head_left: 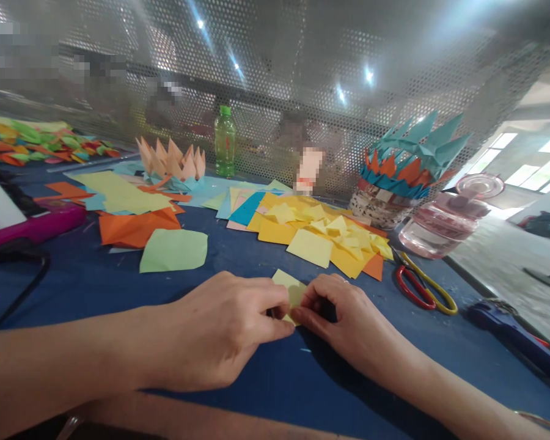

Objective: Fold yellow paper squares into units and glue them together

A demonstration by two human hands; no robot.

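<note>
Fingers (275, 296) curled inward, our left hand (224, 327) and right hand (348, 305) pinch pale-yellow paper (288, 283) at near centre on our blue table (266, 379); a perforated screen (266, 55) stands far behind.

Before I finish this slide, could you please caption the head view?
Left hand and right hand hold a pale paper at a blue table, scissors lying to the right.

Close head view, facing forward and down
</note>
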